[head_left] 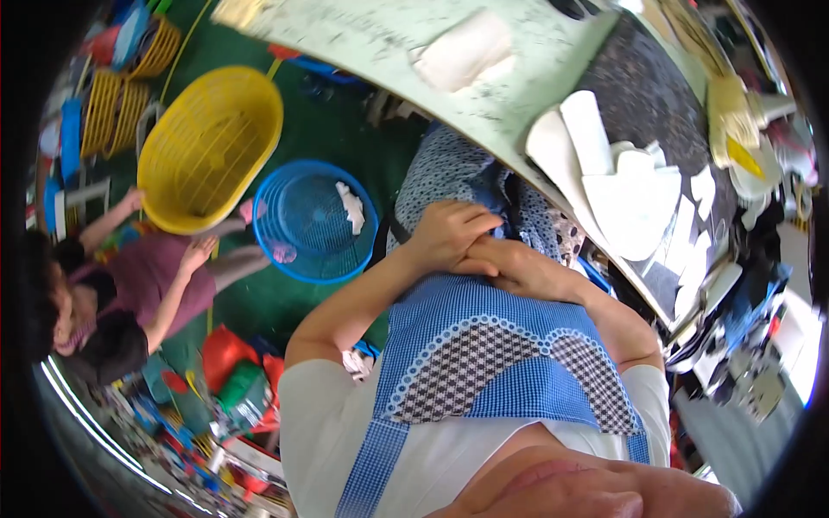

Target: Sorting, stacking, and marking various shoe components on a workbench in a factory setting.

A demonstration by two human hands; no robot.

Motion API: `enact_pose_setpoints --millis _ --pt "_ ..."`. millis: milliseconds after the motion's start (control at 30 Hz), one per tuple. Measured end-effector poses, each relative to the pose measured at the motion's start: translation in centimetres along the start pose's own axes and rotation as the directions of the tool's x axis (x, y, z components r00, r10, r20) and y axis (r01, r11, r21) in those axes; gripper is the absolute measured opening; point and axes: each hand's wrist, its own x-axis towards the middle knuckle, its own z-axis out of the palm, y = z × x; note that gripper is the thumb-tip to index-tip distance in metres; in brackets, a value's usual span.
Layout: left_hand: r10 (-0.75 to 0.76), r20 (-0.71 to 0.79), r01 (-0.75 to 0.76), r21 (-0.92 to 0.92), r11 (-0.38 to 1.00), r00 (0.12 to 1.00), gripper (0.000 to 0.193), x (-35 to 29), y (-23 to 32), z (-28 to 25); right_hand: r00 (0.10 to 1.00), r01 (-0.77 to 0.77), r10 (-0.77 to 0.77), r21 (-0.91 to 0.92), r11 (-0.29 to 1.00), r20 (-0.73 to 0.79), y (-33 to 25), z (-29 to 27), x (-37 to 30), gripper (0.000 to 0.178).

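Note:
My left hand [449,233] rests over my right hand [520,266] at my waist, its fingers closed around it. The right hand's fingers are mostly hidden beneath the left, and no tool or material shows in either hand. Just behind them is the blue checked apron [496,298] I wear. Dark blue patterned cloth [453,168] covers my lap beyond the hands. Apart from my hands, on the green-topped table [380,43], lie a folded white cloth [466,50] and a pile of white cut pieces [635,203].
A blue round basket [315,224] with a white scrap stands on the floor to my left, beside a yellow oval basket [211,147]. Another person [138,285] sits near it, one hand at its rim. A dark speckled slab [643,86] lies on the table.

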Motion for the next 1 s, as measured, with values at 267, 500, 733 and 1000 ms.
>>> enact_pose_setpoints --millis 267,500,733,1000 --pt "-0.052 -0.114 0.081 0.271 0.959 0.992 0.029 4.3 -4.1 -6.9 0.869 0.169 0.169 0.599 0.782 -0.465 -1.4 -2.0 -8.4 0.005" --pt "-0.21 -0.33 0.353 0.468 0.81 0.92 0.028 14.3 -9.4 -11.7 0.624 0.391 0.101 0.422 0.818 -0.775 -2.8 -1.8 -10.8 0.052" --pt "-0.325 -0.44 0.37 0.017 0.929 0.837 0.017 13.9 -9.0 -12.0 0.491 0.168 0.294 0.42 0.892 -0.82 -3.3 -2.7 -12.5 0.021" --pt "-0.114 0.202 0.16 -0.23 0.96 0.973 0.014 16.5 3.1 -11.5 0.291 0.021 0.027 0.035 0.999 -0.956 -4.0 -4.3 -10.6 0.075"
